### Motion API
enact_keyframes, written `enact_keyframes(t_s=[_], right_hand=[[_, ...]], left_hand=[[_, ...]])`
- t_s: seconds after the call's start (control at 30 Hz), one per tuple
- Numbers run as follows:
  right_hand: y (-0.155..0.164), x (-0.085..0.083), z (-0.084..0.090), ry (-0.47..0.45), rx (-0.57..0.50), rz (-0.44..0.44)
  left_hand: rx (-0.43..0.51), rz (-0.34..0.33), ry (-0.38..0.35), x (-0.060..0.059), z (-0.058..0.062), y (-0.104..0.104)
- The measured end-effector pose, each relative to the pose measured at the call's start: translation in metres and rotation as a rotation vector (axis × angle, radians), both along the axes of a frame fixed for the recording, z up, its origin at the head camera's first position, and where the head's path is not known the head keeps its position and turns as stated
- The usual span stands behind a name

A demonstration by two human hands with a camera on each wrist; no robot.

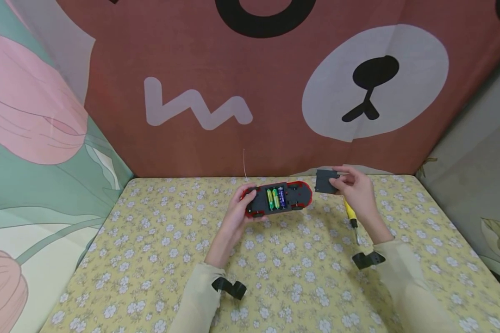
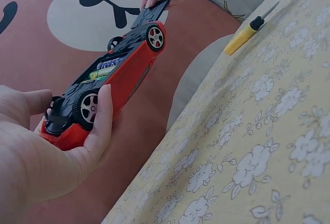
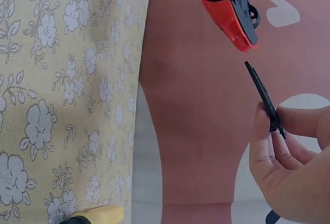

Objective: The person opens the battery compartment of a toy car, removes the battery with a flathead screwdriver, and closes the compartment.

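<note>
Toy car (image 1: 293,196), red with a dark underside, held up above the flowered tablecloth (image 1: 171,268) near its far edge, wheels turned upward and one end pointing toward the right hand (image 1: 358,192). Three batteries (image 1: 276,198), two green and one purple-blue, lie side by side in the open middle of the underside. Whether the small black cover (image 1: 326,181) is coming away or going on cannot be told; in either case, good handling would seem to call for keeping the underside facing up and fairly level, so that nothing slides out, and for bringing the cover square to the opening, tabbed edge first, without forcing it. The left hand (image 1: 235,206) grips the end of the car farther from the cover, its thumb lying across the underside and its fingers closed about the body beside a wheel, well apart from the batteries. The right hand pinches the cover by one edge between thumb and fingers, the gap narrow, just the thickness of the plate; the cover stands just beyond the car's free end, apart from it in the right wrist view. Farther out, a yellow-handled screwdriver (image 1: 351,213) lies on the tablecloth near the right wrist, touched by neither hand.
</note>
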State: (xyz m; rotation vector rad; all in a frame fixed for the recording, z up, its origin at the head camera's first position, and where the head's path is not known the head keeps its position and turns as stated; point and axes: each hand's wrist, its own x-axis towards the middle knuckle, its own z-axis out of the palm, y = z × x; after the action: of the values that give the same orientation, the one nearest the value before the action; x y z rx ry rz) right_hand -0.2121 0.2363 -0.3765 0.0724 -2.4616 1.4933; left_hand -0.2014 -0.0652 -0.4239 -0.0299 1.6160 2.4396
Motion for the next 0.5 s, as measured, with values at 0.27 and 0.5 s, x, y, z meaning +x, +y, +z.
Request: enact_keyframes(t_s=[0.27,0.5], right_hand=[[0.002,-0.003,-0.005,-0.026,-0.013,-0.021],[0.004,-0.007,-0.013,-0.085,-0.017,-0.043]], left_hand=[[-0.003,0.004,-0.003,-0.001,-0.001,-0.001],[0.013,0.007,-0.004,-0.001,-0.002,-0.001]])
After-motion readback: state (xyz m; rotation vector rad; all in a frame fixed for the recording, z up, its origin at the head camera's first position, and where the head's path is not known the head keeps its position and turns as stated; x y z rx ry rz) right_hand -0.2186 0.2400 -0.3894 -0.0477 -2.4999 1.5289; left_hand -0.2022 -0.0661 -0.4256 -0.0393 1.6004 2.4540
